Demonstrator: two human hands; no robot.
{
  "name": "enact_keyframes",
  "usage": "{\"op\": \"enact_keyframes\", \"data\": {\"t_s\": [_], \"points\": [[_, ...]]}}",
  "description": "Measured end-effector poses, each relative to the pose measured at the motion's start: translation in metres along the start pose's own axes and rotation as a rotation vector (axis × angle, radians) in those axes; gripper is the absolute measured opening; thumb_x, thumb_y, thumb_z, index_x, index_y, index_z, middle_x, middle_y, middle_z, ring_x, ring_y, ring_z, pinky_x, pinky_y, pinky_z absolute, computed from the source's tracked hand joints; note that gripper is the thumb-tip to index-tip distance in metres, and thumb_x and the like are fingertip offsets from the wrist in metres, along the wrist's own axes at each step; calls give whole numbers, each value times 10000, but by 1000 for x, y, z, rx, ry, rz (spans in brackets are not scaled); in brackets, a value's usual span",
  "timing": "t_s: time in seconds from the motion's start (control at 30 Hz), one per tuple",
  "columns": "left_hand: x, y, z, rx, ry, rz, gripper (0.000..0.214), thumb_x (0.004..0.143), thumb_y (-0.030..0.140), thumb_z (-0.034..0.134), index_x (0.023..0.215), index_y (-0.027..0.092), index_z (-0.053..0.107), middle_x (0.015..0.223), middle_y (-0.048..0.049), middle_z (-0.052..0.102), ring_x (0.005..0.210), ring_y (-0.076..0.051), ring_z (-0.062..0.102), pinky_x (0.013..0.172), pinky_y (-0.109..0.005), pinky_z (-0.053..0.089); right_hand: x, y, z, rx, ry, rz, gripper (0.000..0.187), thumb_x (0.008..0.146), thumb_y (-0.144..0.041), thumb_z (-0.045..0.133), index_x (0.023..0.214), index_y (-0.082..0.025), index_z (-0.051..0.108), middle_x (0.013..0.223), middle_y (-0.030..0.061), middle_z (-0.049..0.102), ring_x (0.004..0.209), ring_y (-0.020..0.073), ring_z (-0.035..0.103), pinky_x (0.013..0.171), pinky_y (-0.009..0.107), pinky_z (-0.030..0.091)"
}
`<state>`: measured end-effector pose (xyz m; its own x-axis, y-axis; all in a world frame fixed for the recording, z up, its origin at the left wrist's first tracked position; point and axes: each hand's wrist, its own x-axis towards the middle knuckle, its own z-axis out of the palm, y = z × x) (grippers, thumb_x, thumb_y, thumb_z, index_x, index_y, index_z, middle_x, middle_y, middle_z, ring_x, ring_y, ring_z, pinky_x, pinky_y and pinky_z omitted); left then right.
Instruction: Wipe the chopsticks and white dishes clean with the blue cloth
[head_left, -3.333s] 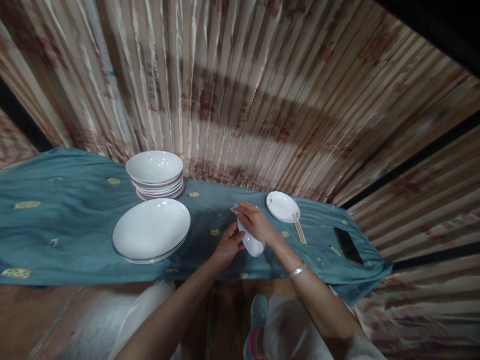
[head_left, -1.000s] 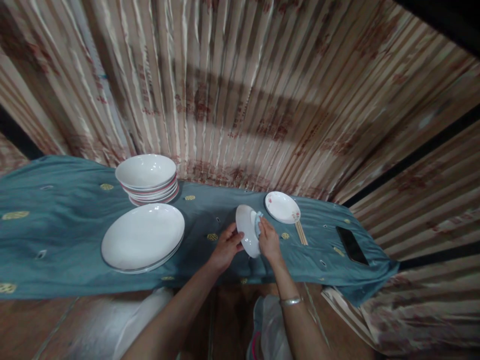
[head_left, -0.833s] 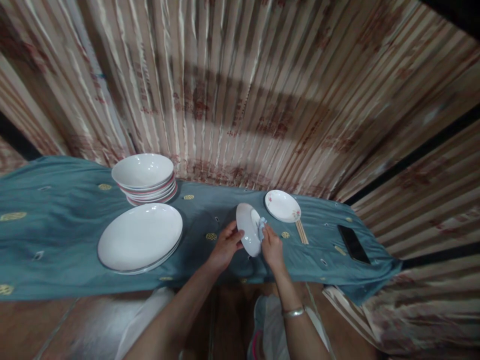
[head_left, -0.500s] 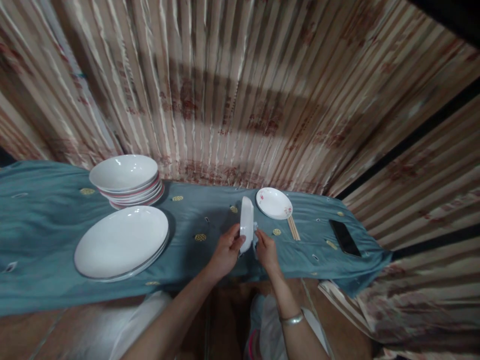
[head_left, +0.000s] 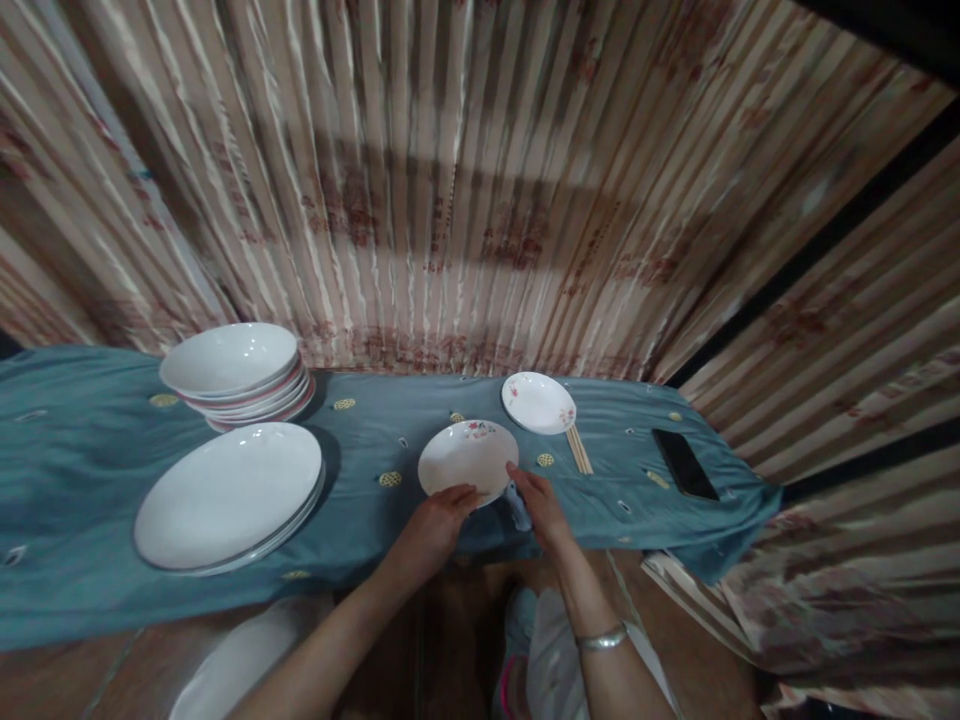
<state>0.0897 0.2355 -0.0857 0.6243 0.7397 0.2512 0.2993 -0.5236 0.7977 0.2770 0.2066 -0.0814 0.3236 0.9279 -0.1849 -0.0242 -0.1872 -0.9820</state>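
We see a shallow white dish (head_left: pixel 466 460) with a red floral print inside its far rim, held face up and tilted toward us. We find a crumpled light-blue cloth (head_left: pixel 517 508) hanging just beside the dish's lower right edge.

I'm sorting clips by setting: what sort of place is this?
Indoors, perhaps a room in a home, though I can't be sure. Floral-patterned curtains hang right behind a table draped in a teal cloth, which bears a stack of dishes and a phone.
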Motion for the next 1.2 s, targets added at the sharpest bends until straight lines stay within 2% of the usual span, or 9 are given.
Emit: {"op": "enact_keyframes", "data": {"t_s": [0.2,0.33,0.47,0.57,0.63,0.77,0.93,1.07,1.2], "points": [[-4,4,5,420,-220,71,436,833,6,415,1146,168,672,1244,-108,669,1184,-207,600,1035,-351,454,5,10,-14,-633,46,-120,429,827,-509,536,549,-186,588,498,-1,559,547,163,551,534,261,337],[-6,0,8,420,-250,100,384,857,37,414,1116,144,676,1214,-125,680,1220,-204,571,1067,-343,423,4,8,-24,-972,163,-192,323,904,-383,514,719,-174,677,650,63,679,637,193,637,586,269,363],[-11,-9,10,313,-131,113,389,852,90,466,1180,199,644,1343,-106,600,1311,-213,485,1109,-417,376,5,0,-30,-1015,317,-372,262,936,-301,469,951,-152,685,911,122,731,842,226,687,719,281,450],[-12,-21,10,188,84,76,418,862,158,494,1262,218,600,1406,-108,544,1402,-262,355,1170,-540,200,11,-1,-26,-929,293,-553,311,951,-340,443,1060,-139,653,1043,133,714,977,225,667,854,308,474],[-11,-31,12,50,263,-36,493,856,208,520,1349,199,527,1467,-128,472,1440,-294,269,1177,-558,133,15,2,-17,-954,217,-625,337,938,-352,476,1136,-124,626,1131,156,686,1067,234,632,926,340,463],[-8,-49,18,-375,483,-328,691,774,225,612,1435,190,413,1533,-132,372,1421,-310,309,1175,-487,210,16,10,-2,-1221,100,-597,357,882,-301,574,1188,-121,610,1316,188,583,1246,294,498,1013,442,402],[-10,-49,13,-768,525,-531,711,704,263,701,1378,232,476,1530,-98,387,1353,-301,425,1123,-441,325,13,4,1,-1406,80,-558,273,861,-212,581,1104,-109,651,1319,190,568,1246,311,470,1012,456,378],[-9,-43,7,-869,470,-503,619,628,302,740,1217,160,610,1344,-129,592,1297,-340,475,1079,-502,365,22,3,1,-1424,48,-545,238,852,-37,473,880,-129,692,1011,157,686,1008,245,593,930,363,425],[-8,-44,9,-836,468,-449,615,604,262,719,1206,181,625,1305,-97,628,1282,-324,493,1097,-500,341,38,12,6,-1391,128,-576,287,827,13,439,856,-148,676,946,137,687,923,234,594,860,347,449]]}}
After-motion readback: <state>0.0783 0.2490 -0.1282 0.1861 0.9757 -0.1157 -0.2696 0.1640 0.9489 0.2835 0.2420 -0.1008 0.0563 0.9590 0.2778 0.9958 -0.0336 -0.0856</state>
